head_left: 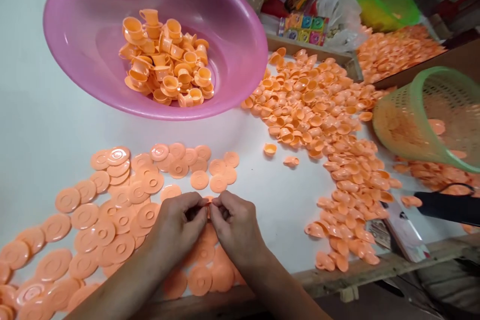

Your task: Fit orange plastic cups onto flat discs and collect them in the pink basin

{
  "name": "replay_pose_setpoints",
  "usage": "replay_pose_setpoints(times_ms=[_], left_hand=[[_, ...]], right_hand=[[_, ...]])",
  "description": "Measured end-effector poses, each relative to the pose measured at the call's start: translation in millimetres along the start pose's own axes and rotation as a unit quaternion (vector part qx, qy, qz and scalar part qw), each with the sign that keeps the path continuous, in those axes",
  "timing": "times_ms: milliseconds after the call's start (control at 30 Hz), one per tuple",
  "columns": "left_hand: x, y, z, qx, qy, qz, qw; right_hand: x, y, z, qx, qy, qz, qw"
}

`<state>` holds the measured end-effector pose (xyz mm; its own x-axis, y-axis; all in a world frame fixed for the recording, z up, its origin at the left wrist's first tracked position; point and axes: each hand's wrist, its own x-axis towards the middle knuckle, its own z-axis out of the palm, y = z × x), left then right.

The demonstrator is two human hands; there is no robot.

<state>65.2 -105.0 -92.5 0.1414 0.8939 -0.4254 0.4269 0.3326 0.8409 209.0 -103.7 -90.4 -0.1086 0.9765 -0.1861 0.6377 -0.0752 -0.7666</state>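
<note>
My left hand (178,227) and my right hand (238,222) meet at the fingertips above the white table. Both pinch a small orange plastic piece (209,200), mostly hidden by the fingers, so its kind is unclear. Flat round orange saucers (122,219) lie loose and overlapping to the left and beyond my hands, and more are under my wrists. To the right spreads a big heap of small orange toy cups (300,105), with two lying apart from it. A pink-purple basin (240,45) ahead contains toy cups joined to saucers (170,85).
A light-green perforated basket (397,110) lies tipped at the right, near black scissor-like handles (446,207). Another green basket (388,2) and more orange pieces (401,52) are at the far right. A wooden strip (360,270) edges the table's near side.
</note>
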Motion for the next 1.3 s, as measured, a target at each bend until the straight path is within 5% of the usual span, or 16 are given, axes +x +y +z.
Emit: replay_pose_setpoints(times_ms=[200, 267, 367, 467, 533, 600, 667, 733, 933, 1300], left_hand=[[3, 15, -6, 0.029, 0.053, 0.043, 0.997], [14, 40, -29, 0.032, 0.128, 0.090, 0.987], [28, 94, -84, 0.028, 0.269, 0.147, 0.952], [32, 121, -119, 0.074, 0.356, 0.206, 0.908], [25, 109, -113, 0.135, 0.289, 0.253, 0.913], [9, 77, -86, 0.192, 0.115, 0.310, 0.924], [-9, 39, -52, 0.236, -0.050, 0.353, 0.904], [-20, 8, -24, 0.276, -0.103, 0.357, 0.886], [-6, -14, -12, 0.259, 0.057, 0.328, 0.907], [-4, -16, 3, 0.265, 0.070, 0.267, 0.924]], right_hand=[[16, 2, -31, 0.120, -0.090, 0.048, 0.987], [33, 10, -60, 0.123, -0.009, 0.063, 0.990], [65, 23, -98, 0.010, 0.216, 0.061, 0.975], [86, 37, -114, -0.054, 0.217, 0.072, 0.972], [85, 46, -112, -0.045, 0.176, 0.087, 0.980], [73, 52, -106, -0.031, 0.146, 0.102, 0.983], [54, 54, -97, 0.014, 0.117, 0.116, 0.986], [33, 53, -89, 0.092, 0.084, 0.122, 0.985], [-15, 40, -65, 0.214, 0.023, 0.134, 0.967], [-9, 14, -22, 0.156, -0.015, 0.098, 0.983]])
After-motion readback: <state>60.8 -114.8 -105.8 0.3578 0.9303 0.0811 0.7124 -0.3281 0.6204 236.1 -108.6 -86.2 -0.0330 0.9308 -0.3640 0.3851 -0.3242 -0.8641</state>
